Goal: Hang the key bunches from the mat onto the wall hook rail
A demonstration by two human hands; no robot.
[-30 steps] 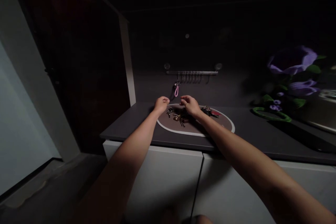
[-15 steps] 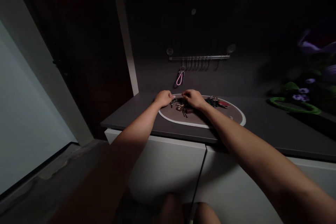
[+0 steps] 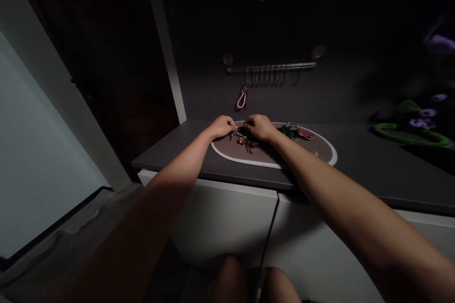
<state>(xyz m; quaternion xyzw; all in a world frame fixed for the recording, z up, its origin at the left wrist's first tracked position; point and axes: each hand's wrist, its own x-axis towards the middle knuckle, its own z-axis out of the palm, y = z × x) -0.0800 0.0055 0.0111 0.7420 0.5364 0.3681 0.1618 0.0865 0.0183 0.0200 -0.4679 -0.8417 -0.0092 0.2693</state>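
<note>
A bunch of keys [image 3: 243, 138] lies on an oval brown mat with a white rim [image 3: 325, 147], on a dark counter. My left hand [image 3: 222, 126] is curled closed at the left end of the bunch, fingertips pinching part of it. My right hand [image 3: 260, 127] is closed over the bunch from the right, fingers bent down onto the keys. A second bunch with a red tag [image 3: 297, 131] lies on the mat just right of my right hand. In the dim light I cannot make out exactly which key each hand grips.
A metal rail with several hooks [image 3: 272, 67] is on the wall above; a pink loop keyring [image 3: 241, 99] hangs from its left hook. A green ring with purple flowers [image 3: 412, 131] sits at the right. White cabinet doors [image 3: 220, 218] are below the counter.
Both hands have closed in on the keys, the left hand moving right until it touches the bunch. The view has tilted down and shifted slightly.
</note>
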